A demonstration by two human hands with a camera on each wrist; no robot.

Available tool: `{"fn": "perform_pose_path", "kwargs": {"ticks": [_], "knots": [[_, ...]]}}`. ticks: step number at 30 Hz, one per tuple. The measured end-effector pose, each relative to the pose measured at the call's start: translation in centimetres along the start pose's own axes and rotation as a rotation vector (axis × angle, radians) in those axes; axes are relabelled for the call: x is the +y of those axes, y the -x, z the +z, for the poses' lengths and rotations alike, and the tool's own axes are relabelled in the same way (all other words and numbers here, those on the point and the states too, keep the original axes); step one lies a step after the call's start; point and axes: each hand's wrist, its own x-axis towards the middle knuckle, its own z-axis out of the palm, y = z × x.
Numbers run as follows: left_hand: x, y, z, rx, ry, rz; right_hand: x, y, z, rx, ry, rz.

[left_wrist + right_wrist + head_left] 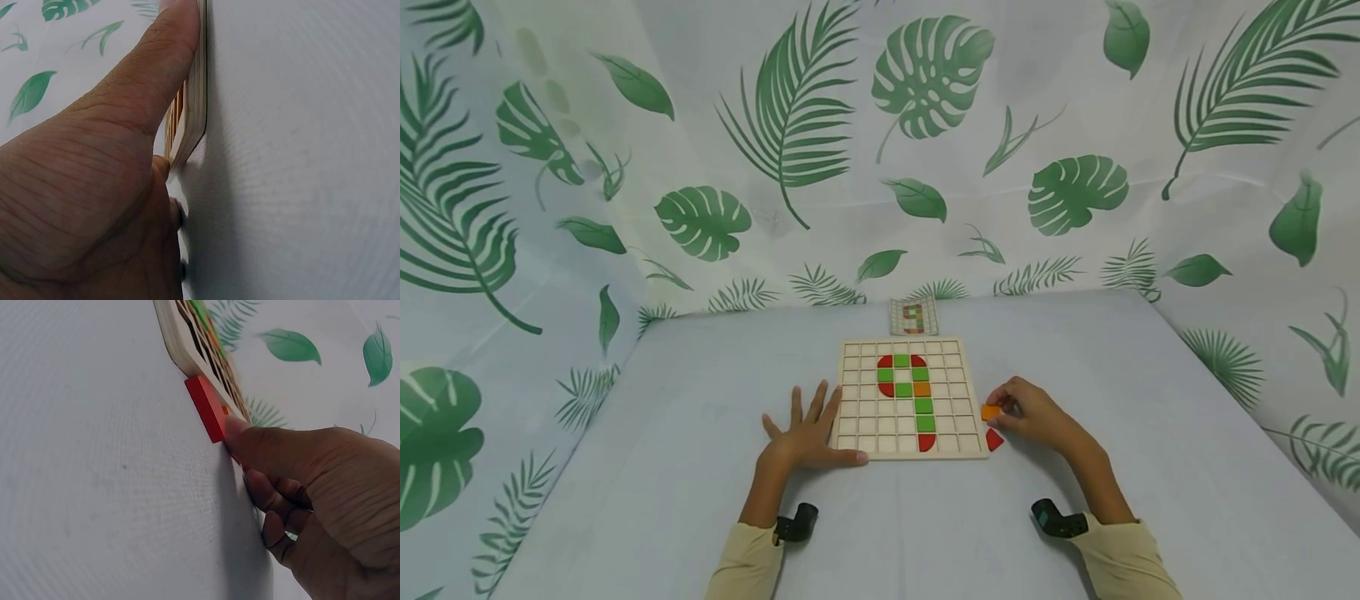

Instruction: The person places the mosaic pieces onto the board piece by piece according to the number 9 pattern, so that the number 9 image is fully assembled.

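A wooden grid board (865, 425) lies on the table, with red, green and orange tiles set in its cells in a shape like a 9. My left hand (805, 442) rests at its lower left corner, fingers spread and thumb along the front edge. Beyond the board's right edge, my right hand (1036, 417) pinches an orange tile (991, 412) between thumb and fingers. Just below that hand a red tile with a curved side (994, 439) lies on the table; in the right wrist view this red tile (205, 407) sits close against the board's corner.
Behind the board stands a small pattern card (914, 317) showing a similar coloured figure. A leaf-printed cloth (842, 100) rises behind and at both sides of the table (700, 400). Each wrist wears a dark camera (1060, 521).
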Motion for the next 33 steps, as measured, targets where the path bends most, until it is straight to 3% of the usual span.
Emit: {"fn": "perform_pose_path", "kwargs": {"ticks": [13,23,33], "knots": [[-0.07,-0.15,0.43,-0.002,0.008,0.006,0.01,0.19,-0.07,0.008,0.0,-0.019],[0.11,-0.05,-0.01,-0.008,0.0,0.003,-0.15,-0.19,0.11,0.016,0.062,0.013],[-0.03,0.04,-0.08,-0.008,0.007,0.012,-0.08,0.03,-0.14,0.044,0.053,-0.048]]}}
